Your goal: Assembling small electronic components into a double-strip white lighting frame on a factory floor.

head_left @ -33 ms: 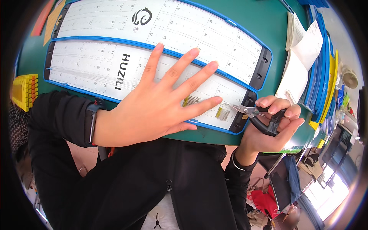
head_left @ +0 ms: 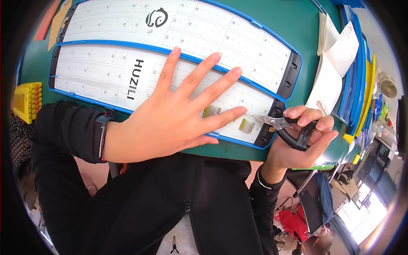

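Observation:
My left hand [head_left: 170,119] lies flat with fingers spread on the nearer white ruled board [head_left: 93,80], which has a blue frame. My right hand [head_left: 297,146] grips small black-handled pliers [head_left: 276,122] at the board's right end. Their metal tips point left, toward my left index fingertip. A row of gold-coloured pins [head_left: 246,125] lies on the board just below the tips, and a second row [head_left: 211,111] shows between my left fingers. Thin wires run along the board's left part.
A second white board [head_left: 212,34] lies behind the first on the green table [head_left: 306,34]. White papers [head_left: 331,72] and stacked blue and yellow folders [head_left: 359,72] fill the right side. A yellow tray [head_left: 27,100] sits at the left edge. A dark band [head_left: 100,134] circles my left wrist.

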Demonstrator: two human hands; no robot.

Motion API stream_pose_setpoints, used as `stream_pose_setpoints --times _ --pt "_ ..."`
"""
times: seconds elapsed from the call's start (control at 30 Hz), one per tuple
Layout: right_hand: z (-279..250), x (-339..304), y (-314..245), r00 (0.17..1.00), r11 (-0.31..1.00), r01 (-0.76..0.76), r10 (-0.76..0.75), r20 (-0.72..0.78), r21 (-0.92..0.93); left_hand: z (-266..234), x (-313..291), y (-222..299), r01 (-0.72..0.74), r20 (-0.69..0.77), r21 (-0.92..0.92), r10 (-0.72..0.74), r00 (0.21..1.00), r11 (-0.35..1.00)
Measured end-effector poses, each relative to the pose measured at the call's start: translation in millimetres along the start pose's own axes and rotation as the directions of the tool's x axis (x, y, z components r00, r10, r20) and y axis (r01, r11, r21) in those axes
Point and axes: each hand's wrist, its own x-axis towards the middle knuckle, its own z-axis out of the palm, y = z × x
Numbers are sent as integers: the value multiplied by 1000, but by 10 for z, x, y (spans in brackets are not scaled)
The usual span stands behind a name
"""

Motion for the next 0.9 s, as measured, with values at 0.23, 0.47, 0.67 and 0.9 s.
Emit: stream_pose_setpoints --times 0.23,0.47,0.67,0.9 --pt "28 -27 -10 998 998 -2 5 55 -60 -32 -11 -15 7 32 17 -7 999 1000" --pt "5 -59 -84 1000 1000 -8 8 -5 -12 -52 21 5 -6 66 13 5 998 1000" --pt "10 -80 -90 1000 1000 -15 15 -4 9 -56 11 1 8 85 16 -10 996 1000" --pt "17 -76 -107 1000 1000 -16 16 10 -18 -44 7 7 18 87 -6 -18 996 1000"
